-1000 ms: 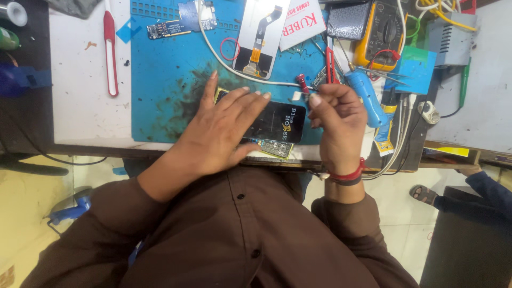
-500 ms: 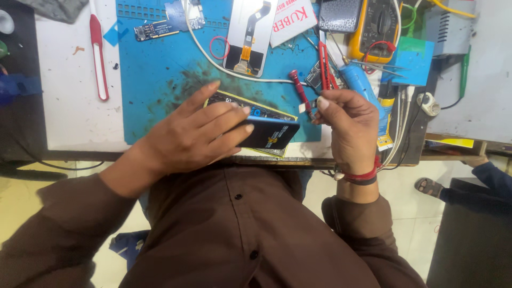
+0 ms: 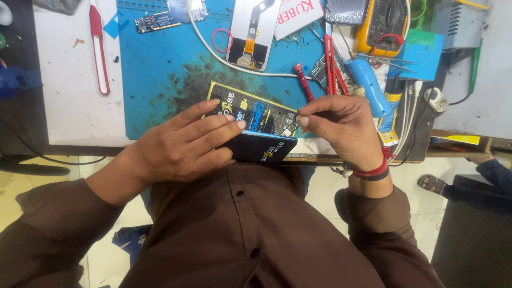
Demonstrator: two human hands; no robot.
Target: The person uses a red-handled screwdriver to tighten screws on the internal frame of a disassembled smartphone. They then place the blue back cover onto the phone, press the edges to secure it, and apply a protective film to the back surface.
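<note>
Surface: we see a stained blue mat (image 3: 160, 80).
Phone (image 3: 256, 130): long axis left–right, slightly tilted.
Left hand (image 3: 181, 146): fingers flat, pressing it.
Right hand (image 3: 341, 125): fingertips pinched at its right end.

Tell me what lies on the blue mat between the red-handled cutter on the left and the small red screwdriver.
In the head view, between the red-handled cutter and the small red screwdriver lies mostly bare blue mat with a dark smudge; nothing else lies there.
</note>
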